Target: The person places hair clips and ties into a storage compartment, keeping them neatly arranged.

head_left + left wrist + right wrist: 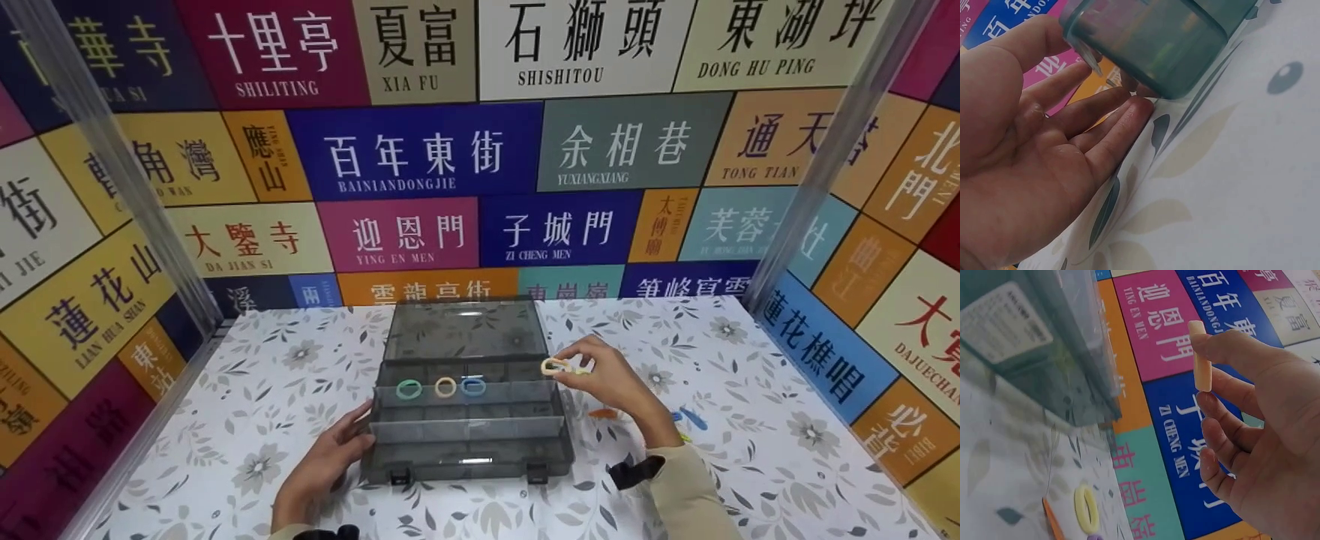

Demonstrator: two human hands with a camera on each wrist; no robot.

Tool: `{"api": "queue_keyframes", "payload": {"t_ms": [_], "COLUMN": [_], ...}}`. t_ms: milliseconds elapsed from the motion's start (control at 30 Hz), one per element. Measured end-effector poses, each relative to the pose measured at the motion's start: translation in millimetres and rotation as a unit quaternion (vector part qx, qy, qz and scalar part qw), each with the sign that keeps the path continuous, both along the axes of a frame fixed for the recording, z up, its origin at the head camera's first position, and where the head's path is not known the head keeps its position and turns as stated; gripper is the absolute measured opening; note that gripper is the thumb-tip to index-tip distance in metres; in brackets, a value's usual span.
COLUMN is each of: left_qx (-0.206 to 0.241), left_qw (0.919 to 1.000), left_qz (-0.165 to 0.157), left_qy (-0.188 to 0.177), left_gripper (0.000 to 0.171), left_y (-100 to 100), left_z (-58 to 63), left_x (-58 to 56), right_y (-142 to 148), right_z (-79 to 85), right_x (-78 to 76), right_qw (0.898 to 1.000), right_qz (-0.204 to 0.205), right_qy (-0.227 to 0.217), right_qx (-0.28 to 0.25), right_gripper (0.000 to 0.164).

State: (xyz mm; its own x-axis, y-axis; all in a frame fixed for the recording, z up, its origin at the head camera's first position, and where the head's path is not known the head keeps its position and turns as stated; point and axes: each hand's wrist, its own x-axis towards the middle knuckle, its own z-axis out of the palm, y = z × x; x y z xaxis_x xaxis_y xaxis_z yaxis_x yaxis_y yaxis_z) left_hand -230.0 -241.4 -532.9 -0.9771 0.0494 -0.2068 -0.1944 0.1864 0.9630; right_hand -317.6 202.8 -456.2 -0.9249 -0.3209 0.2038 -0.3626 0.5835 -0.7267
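A translucent grey compartment box lies in the middle of the table, its lid raised at the back. Along its rear row sit a green hair tie, a cream one and a blue one. My left hand is at the box's left side, fingers fairly straight, with thumb and fingertips at the wall in the left wrist view. Above the box's right rear corner, my right hand pinches a pale yellow hair tie between thumb and fingers, seen edge-on in the right wrist view.
Right of the box, partly behind the right forearm, lie an orange hair clip and a blue one. A yellow hair tie lies near the orange clip. Panels with place names enclose the back and sides of the patterned table.
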Motion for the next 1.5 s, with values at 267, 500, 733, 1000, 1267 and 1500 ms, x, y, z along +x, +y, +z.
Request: {"api": "queue_keyframes", "payload": {"t_ms": [267, 500, 733, 1000, 1267, 1500], "left_qx": [0.003, 0.002, 0.004, -0.002, -0.004, -0.008], "left_qw": [1.0, 0.9998, 0.9994, 0.9996, 0.9999, 0.9997], "left_qz": [-0.004, -0.017, -0.032, -0.028, -0.014, -0.021], "left_qy": [-0.002, 0.002, 0.01, 0.0, 0.0, 0.003], "left_gripper": [0.064, 0.065, 0.065, 0.065, 0.064, 0.063], "left_y": [-1, -1, 0, -1, -3, -3], "left_z": [0.3, -0.4, 0.2, -1.3, -3.5, -1.3], "left_x": [-0.7, 1.9, 3.2, 3.3, 2.8, 0.9], "right_y": [-27, -49, -61, -73, -85, -83], "right_z": [6.3, 5.3, 0.7, -4.6, -17.6, -24.1], "right_x": [-7.0, -19.7, -38.8, -55.6, -61.7, -61.9], "right_qw": [1.0, 0.998, 0.997, 0.996, 0.993, 0.991], "right_qz": [0.026, 0.046, 0.049, 0.039, 0.03, 0.034], "right_qy": [0.005, -0.004, -0.053, -0.074, -0.114, -0.125], "right_qx": [0.014, 0.042, 0.025, 0.013, 0.018, 0.013], "right_gripper": [0.026, 0.024, 0.025, 0.023, 0.026, 0.023]}}
